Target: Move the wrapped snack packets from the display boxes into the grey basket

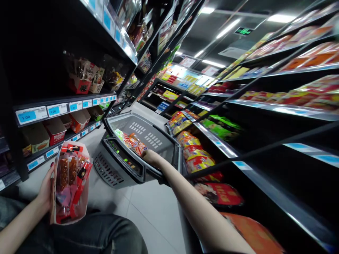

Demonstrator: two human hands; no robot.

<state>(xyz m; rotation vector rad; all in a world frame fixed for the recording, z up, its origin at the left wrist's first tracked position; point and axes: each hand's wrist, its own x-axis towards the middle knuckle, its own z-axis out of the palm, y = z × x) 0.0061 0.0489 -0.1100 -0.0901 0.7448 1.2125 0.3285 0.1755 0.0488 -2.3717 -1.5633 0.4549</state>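
Note:
My left hand (47, 187) is wrapped round a paper display box (84, 208), tilted above my knees. Inside this box are clear-wrapped brown snack sticks (65, 173) and red snack packets (83, 180). My right hand (153, 158) reaches over the rim into a grey shopping basket (111, 169) on the floor. Its fingers curl down beside a pile of small snack packets (132, 141), mostly red and orange, with a pale green one at the left. The fingertips are out of sight, so what they grip does not show.
On the left, a dark shelf (18, 106) carries price tags and display boxes, including a red box (54, 130). Bagged goods (198, 155) fill the lower right shelf beside the basket. Pale floor tiles (156, 215) lie between. A far shelf (169, 95) stands at the aisle's end.

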